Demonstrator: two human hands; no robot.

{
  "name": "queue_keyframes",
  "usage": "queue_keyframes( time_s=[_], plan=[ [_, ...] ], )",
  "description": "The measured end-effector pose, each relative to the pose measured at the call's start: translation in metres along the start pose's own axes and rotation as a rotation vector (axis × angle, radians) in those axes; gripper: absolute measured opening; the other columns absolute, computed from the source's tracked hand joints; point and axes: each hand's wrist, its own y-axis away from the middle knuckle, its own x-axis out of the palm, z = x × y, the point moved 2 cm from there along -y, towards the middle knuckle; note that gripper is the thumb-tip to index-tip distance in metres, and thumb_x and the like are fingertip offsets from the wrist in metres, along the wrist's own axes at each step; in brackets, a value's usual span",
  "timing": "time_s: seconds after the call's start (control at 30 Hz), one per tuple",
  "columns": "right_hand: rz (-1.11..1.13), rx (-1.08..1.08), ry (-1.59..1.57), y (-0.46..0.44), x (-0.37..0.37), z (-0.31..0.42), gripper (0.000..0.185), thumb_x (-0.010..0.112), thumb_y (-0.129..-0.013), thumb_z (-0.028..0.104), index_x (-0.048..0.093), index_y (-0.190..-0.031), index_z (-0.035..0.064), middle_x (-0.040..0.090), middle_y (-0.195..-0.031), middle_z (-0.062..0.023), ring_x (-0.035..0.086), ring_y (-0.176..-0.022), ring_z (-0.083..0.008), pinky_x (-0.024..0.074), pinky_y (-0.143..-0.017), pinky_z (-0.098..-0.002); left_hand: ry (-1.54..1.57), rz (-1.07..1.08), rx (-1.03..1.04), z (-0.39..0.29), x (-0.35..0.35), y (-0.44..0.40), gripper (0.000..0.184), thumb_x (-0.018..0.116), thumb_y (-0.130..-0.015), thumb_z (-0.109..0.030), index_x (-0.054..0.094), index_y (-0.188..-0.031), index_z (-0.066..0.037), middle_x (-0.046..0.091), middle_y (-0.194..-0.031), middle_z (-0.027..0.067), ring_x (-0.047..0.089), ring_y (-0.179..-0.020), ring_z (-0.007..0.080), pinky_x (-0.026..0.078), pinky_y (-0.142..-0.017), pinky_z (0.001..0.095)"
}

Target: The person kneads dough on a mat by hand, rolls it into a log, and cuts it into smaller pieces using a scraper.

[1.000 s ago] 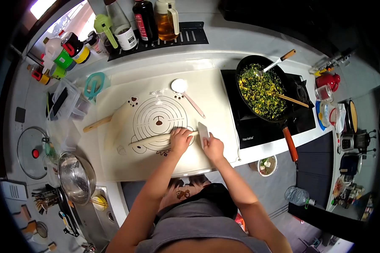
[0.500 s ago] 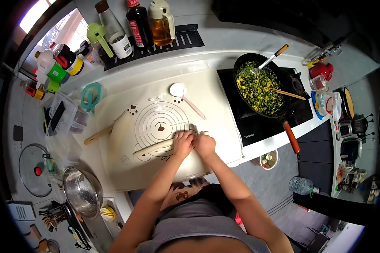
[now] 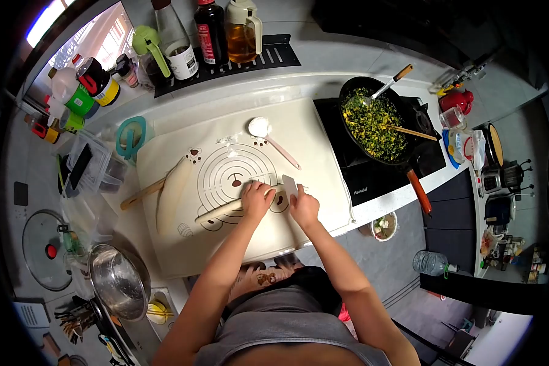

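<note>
A long rope of dough (image 3: 221,212) lies across the printed pastry mat (image 3: 311,146). My left hand (image 3: 257,200) rests over the rope's right part, its fingers curled around it. Just to the right, my right hand (image 3: 305,209) grips a pale, flat dough scraper (image 3: 290,184), its blade pointing up and away from me near the rope's right end. A second, thicker piece of dough (image 3: 172,198) lies on the left of the mat, against a wooden rolling pin (image 3: 143,194). Beyond my hands, a pink-handled spoon (image 3: 282,151) holds white powder.
A wok (image 3: 377,125) of chopped greens and yellow bits sits on the black cooktop (image 3: 366,183), its handle (image 3: 419,192) jutting toward me. Several bottles (image 3: 210,33) line the back rack. Plastic containers (image 3: 94,161) and a metal bowl (image 3: 119,282) stand at left.
My hands have moved apart; before, they were together on the dough rope. The dough scraper now shows in my right hand. My left hand has shifted slightly left along the rope.
</note>
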Motion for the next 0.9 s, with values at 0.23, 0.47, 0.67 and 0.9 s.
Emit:
queue_keyframes(
  time_s=[0.23,0.47,0.67,0.9],
  plan=[
    [0.072,-0.045,0.081,-0.016,0.026,0.015,0.023,0.061,-0.077,0.012,0.053,-0.096,0.0012,0.060,-0.057,-0.0164,0.061,-0.053,-0.0343,0.0497,-0.050,-0.0429,-0.057,0.027,-0.004,0.002,0.002,0.001,0.016,0.074,-0.070,-0.023,0.069,-0.084,-0.017,0.059,-0.086,0.0000,0.055,-0.085,0.0245,0.047,-0.074,0.0387],
    [0.081,0.008,0.125,-0.020,0.036,0.023,0.025,0.061,-0.074,0.014,0.052,-0.092,-0.0011,0.061,-0.058,-0.0176,0.062,-0.053,-0.0337,0.0498,-0.049,-0.0419,-0.066,0.032,0.076,-0.004,-0.010,0.007,0.018,0.073,-0.071,-0.020,0.067,-0.088,-0.017,0.060,-0.088,-0.0005,0.055,-0.085,0.0246,0.046,-0.075,0.0387],
    [0.013,0.021,-0.018,-0.016,0.022,0.002,0.041,0.058,-0.078,0.014,0.051,-0.112,-0.0095,0.060,-0.059,-0.0206,0.061,-0.053,-0.0374,0.0500,-0.051,-0.0462,0.098,0.028,0.092,-0.007,-0.019,0.012,0.018,0.073,-0.071,-0.014,0.065,-0.087,-0.013,0.063,-0.087,0.0017,0.058,-0.083,0.0248,0.048,-0.073,0.0376],
    [0.111,-0.029,0.043,0.001,0.019,0.028,0.035,0.058,-0.079,0.012,0.052,-0.108,-0.0069,0.061,-0.060,-0.0200,0.062,-0.054,-0.0369,0.0507,-0.053,-0.0464,0.097,0.015,0.060,-0.003,-0.011,0.017,0.017,0.073,-0.069,-0.011,0.063,-0.084,-0.010,0.064,-0.085,0.0045,0.058,-0.083,0.0270,0.047,-0.075,0.0383]
  ],
)
